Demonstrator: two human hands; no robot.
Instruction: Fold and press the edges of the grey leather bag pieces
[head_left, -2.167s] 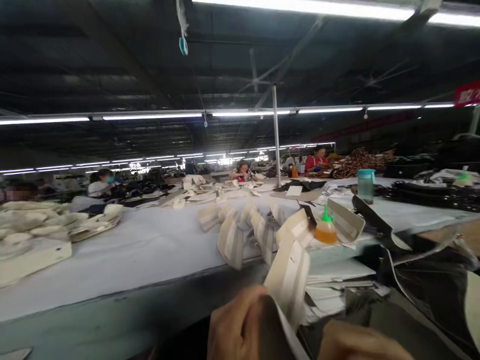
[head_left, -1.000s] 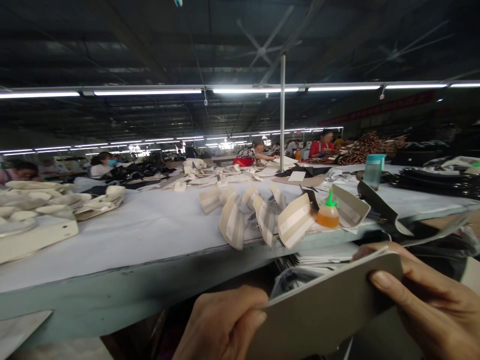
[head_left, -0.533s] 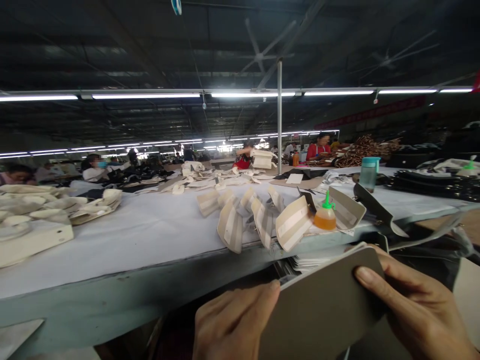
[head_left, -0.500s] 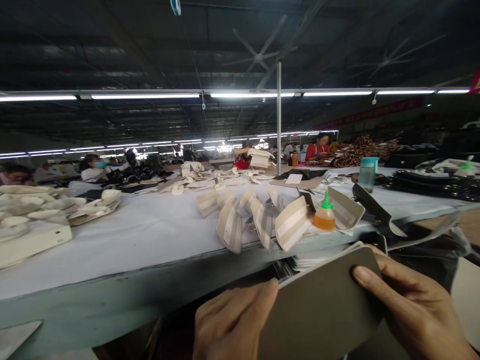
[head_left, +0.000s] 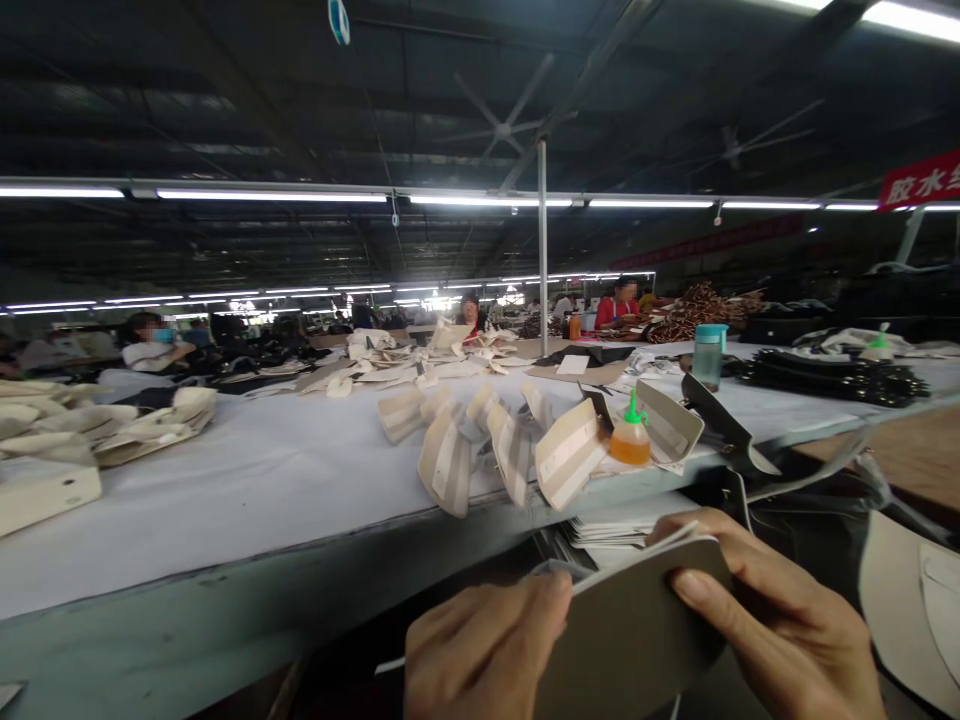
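Between my two hands is a dark olive-grey leather panel [head_left: 630,640] with rounded corners and a pale layer along its top edge. My left hand [head_left: 487,640] grips its left side, thumb on the upper edge. On the right corner, my right hand [head_left: 772,610] pinches the panel with the thumb in front and the fingers behind. The panel's lower part runs out of view. Just beyond it, a stack of white sheets [head_left: 611,530] lies below the table's edge. Several curved beige pieces [head_left: 442,462] with pale strips stand on the table [head_left: 300,490] ahead.
A squeeze bottle [head_left: 630,440] of amber liquid with a green nozzle stands near the table edge. Behind it is a blue-lidded water bottle [head_left: 709,358]. Cream pieces [head_left: 52,450] pile up at left, dark pieces [head_left: 832,375] at right. A co-worker in red [head_left: 619,305] sits farther back.
My view has turned a little to the right, so the table things sit farther left. My right hand and the panel's right corner have come lower and closer to my left hand.
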